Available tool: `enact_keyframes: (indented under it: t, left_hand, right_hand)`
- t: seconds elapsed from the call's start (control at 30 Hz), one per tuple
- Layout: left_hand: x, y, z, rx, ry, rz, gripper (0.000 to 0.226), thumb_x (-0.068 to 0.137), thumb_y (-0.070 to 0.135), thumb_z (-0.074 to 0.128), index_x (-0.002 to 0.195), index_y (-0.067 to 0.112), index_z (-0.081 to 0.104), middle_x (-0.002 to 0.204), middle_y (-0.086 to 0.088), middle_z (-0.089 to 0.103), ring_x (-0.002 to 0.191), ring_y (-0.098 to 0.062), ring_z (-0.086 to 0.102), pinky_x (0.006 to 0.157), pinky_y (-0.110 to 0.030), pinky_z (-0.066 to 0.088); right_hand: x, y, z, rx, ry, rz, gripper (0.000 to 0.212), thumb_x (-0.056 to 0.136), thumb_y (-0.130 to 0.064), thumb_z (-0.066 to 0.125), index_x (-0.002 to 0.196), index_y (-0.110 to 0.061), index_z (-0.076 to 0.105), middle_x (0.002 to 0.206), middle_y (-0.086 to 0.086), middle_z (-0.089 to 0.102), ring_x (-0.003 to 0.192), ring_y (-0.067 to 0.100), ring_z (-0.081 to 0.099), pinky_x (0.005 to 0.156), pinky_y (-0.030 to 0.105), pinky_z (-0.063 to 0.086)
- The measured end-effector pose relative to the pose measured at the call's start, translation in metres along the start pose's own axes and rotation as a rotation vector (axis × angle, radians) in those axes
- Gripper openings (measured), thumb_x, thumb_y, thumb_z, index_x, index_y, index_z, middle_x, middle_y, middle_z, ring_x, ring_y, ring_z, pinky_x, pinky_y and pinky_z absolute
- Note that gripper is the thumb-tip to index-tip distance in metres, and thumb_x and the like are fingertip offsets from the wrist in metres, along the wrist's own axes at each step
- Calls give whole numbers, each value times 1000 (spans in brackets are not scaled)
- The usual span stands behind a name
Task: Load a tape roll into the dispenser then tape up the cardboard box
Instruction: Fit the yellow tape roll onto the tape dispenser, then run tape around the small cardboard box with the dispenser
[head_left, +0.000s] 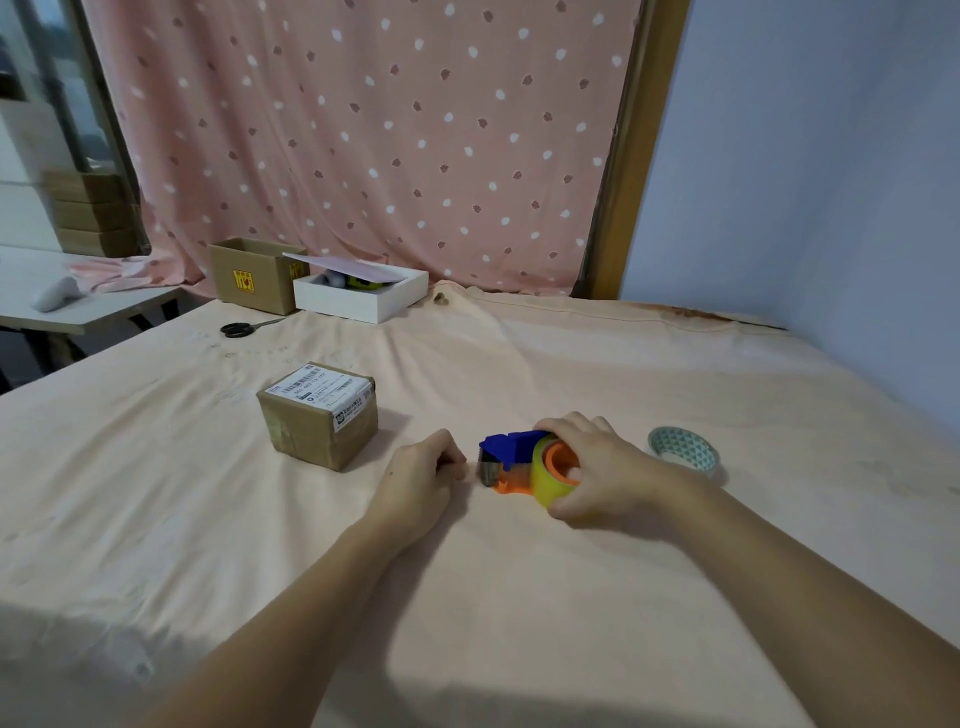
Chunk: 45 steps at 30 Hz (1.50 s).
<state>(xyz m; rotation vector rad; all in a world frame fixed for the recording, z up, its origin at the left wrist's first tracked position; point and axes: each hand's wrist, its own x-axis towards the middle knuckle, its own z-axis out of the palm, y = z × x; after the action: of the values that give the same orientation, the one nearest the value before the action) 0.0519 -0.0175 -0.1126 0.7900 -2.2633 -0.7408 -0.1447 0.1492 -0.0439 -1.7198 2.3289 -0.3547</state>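
A blue and orange tape dispenser (506, 457) lies on the peach cloth, with a yellowish tape roll (544, 480) seated on its orange hub. My right hand (597, 467) wraps over the roll and the dispenser's back. My left hand (423, 480) rests on the cloth just left of the metal cutter end, fingers curled and pinched together; whether it holds the tape end is too small to tell. A small brown cardboard box (319, 415) with a white label stands upright to the left, apart from both hands.
A patterned teal tape roll (684, 449) lies to the right. Black scissors (240, 329), an open cardboard box (249, 275) and a white box (358, 299) with a loose lid sit at the back. A blue wall runs along the right.
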Motion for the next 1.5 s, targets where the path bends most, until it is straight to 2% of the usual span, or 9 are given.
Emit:
enact_keyframes:
  t: [0.23, 0.43, 0.57, 0.67, 0.83, 1.07, 1.23, 1.37, 1.5]
  left_hand:
    - [7, -3, -1, -70, 13, -76, 14, 87, 7, 64, 79, 18, 63, 76, 5, 71, 77, -18, 64, 68, -27, 46]
    - [3, 3, -12, -64, -92, 28, 13, 88, 16, 69, 80, 26, 65, 76, 8, 70, 74, -8, 60, 68, -22, 44]
    - [-3, 4, -18, -25, -138, 79, 9, 92, 23, 67, 86, 30, 69, 80, 9, 72, 76, -8, 62, 73, -26, 49]
    - [-2, 5, -26, -47, -171, 91, 15, 89, 27, 70, 81, 39, 69, 78, 9, 73, 74, -10, 64, 74, -36, 53]
    - [1, 20, -41, -51, -118, 157, 6, 90, 30, 73, 86, 34, 75, 68, 1, 69, 64, -15, 60, 65, -35, 51]
    - [-11, 25, -35, 150, -91, 394, 16, 90, 32, 63, 99, 25, 75, 75, 9, 77, 68, -11, 73, 64, -31, 58]
    - [-20, 21, -22, -151, -77, 93, 5, 89, 17, 74, 88, 21, 76, 71, 18, 74, 65, -4, 68, 68, -20, 54]
    - [-23, 27, -15, -523, -104, -210, 4, 86, 8, 77, 88, 11, 76, 81, -7, 79, 72, -19, 71, 67, -26, 59]
    - [-20, 33, -18, -694, -149, -342, 15, 85, -8, 71, 96, 1, 73, 93, -13, 80, 82, -22, 75, 76, -30, 62]
  right_hand:
    - [-10, 2, -12, -39, -57, 0, 99, 68, -35, 79, 150, -42, 25, 134, -17, 36, 126, 15, 38, 104, 37, 45]
    - [-15, 2, -16, -140, -78, 31, 95, 58, -35, 74, 137, -55, 24, 121, -21, 40, 114, 9, 50, 93, 31, 49]
    - [-11, -7, -25, -282, -143, 6, 99, 63, -39, 83, 143, -36, 25, 121, -13, 39, 110, 14, 42, 91, 29, 42]
    - [-12, -3, -22, -284, -108, -17, 97, 61, -42, 80, 141, -37, 25, 124, -14, 40, 113, 13, 43, 91, 35, 51]
    - [-16, 13, -10, -353, 265, -150, 81, 74, -47, 68, 143, -28, 30, 133, -9, 39, 118, 19, 42, 93, 37, 49]
    - [-25, 35, 32, -480, 670, -195, 77, 74, -22, 76, 141, -14, 38, 136, 19, 52, 122, 42, 52, 92, 53, 49]
    - [-30, 34, 38, -595, 720, -236, 88, 66, -17, 81, 145, -17, 40, 132, 21, 52, 117, 43, 55, 89, 54, 50]
    - [-33, 26, 34, -636, 603, -200, 94, 59, -18, 83, 144, -21, 42, 133, 18, 50, 120, 40, 53, 90, 53, 50]
    - [-31, 22, 33, -673, 582, -224, 91, 59, -16, 84, 141, -21, 45, 133, 18, 51, 121, 41, 53, 88, 52, 50]
